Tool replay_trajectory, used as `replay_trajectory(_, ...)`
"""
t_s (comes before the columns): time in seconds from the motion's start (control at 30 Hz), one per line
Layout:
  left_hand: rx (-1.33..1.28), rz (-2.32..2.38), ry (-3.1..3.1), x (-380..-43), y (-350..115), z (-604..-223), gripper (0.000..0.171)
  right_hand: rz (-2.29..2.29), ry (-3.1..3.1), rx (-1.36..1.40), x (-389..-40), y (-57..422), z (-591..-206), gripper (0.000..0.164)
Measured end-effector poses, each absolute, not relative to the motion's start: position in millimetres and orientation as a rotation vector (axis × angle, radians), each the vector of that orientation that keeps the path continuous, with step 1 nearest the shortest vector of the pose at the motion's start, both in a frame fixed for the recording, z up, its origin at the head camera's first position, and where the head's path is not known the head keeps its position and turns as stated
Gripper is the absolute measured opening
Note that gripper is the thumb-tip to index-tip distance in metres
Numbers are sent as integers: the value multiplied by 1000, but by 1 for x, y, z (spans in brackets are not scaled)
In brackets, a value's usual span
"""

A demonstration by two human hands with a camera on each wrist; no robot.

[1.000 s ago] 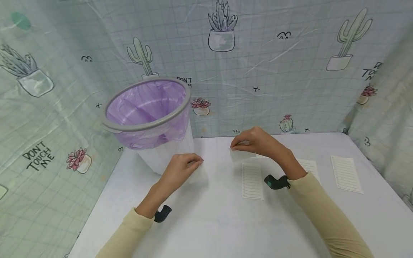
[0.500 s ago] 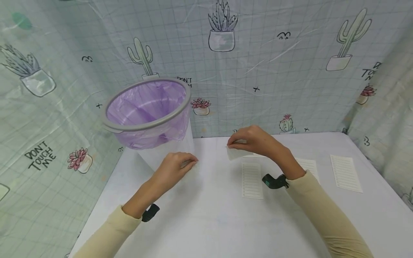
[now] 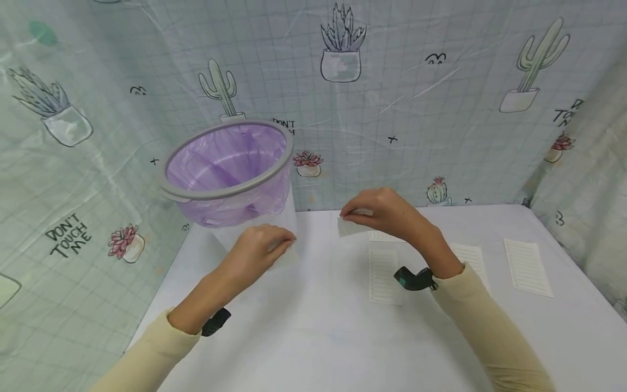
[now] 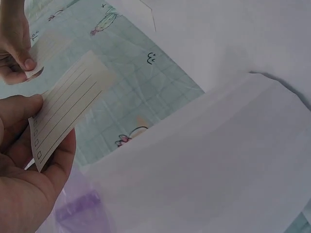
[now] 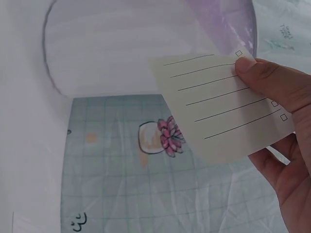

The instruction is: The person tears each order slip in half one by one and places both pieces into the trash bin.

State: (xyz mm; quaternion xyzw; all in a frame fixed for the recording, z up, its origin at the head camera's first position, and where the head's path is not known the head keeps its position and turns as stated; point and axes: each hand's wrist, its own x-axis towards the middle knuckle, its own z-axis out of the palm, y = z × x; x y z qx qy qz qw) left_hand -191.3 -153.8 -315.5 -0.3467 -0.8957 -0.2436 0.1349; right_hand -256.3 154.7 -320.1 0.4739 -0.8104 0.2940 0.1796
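Observation:
In the head view my left hand (image 3: 254,253) is in front of the lined trash bin (image 3: 222,193), below its rim. Its thumb and fingers pinch a small lined paper piece (image 4: 73,99) with checkboxes along one edge, seen closely in the left wrist view. My right hand (image 3: 392,213), farther right near the table's back edge, pinches another lined paper piece (image 5: 214,104). That piece has checkboxes under the thumb and a slanted far edge. Both pieces are held up off the table, apart from each other.
A purple bag (image 3: 266,207) is folded over the bin's grey rim. On the white table lie several lined checklist sheets: one sheet (image 3: 385,276) below my right hand, another sheet (image 3: 467,258) partly behind the right forearm, and a sheet (image 3: 528,267) at far right. A cactus-print curtain (image 3: 372,109) hangs behind.
My left hand has moved left and slightly up, closer to the bin, with its paper piece. The right hand has drifted a little left, still pinching its piece.

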Motion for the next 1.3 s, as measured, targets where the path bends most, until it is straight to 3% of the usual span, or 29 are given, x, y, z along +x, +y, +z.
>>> replay_trajectory(0.8,-1150,-633,-2213,-185,-167,-265,25,930,-1976,1292,-241,126,-295,21)
replay_trajectory(1.3,-1099,-592,-2057,-189,-169,-231,24,960,-1872,1281,-247,107,-272,17)
